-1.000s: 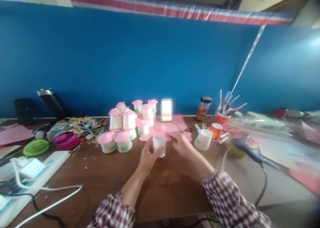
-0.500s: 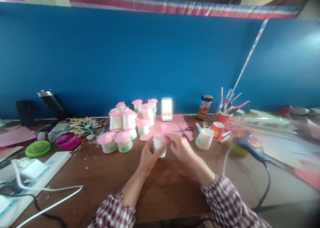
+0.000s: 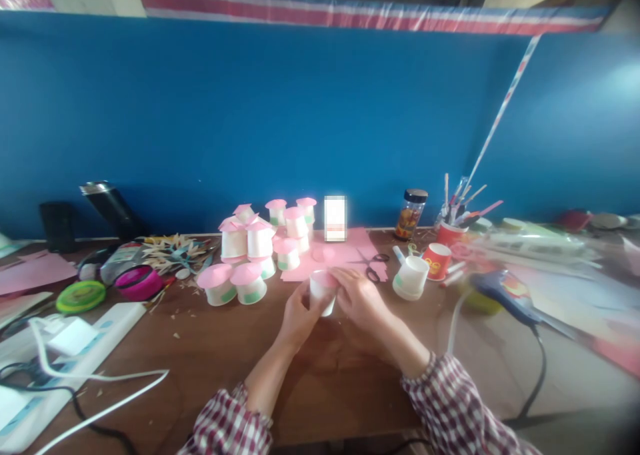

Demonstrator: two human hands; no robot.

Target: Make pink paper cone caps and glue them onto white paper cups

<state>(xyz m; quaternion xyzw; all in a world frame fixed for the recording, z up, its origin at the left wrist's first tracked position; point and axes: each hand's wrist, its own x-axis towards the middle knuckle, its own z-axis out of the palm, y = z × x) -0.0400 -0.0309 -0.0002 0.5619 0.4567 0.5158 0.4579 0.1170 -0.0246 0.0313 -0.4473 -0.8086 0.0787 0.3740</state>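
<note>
My left hand (image 3: 297, 315) is curled around a small white paper cup (image 3: 321, 296) that stands on the brown table (image 3: 225, 362). My right hand (image 3: 361, 299) wraps the cup's right side, its fingers pressing a pink paper circle (image 3: 325, 279) onto the cup's top. Just behind the cup lie pink paper sheets (image 3: 350, 258) with black scissors (image 3: 373, 266) on them. A cluster of several white cups with pink paper tops (image 3: 260, 245) stands to the left rear.
A blue glue gun (image 3: 503, 294) with a cord lies right. Red and white cups (image 3: 425, 268), a jar (image 3: 411, 214) and a pen holder (image 3: 453, 225) stand back right. A power strip (image 3: 65, 355), tape rolls (image 3: 107, 288) and cables lie left. A blue wall runs behind.
My right hand has moved from the pink sheet onto the cup, bringing the pink circle down over its top. The left hand stays on the cup.
</note>
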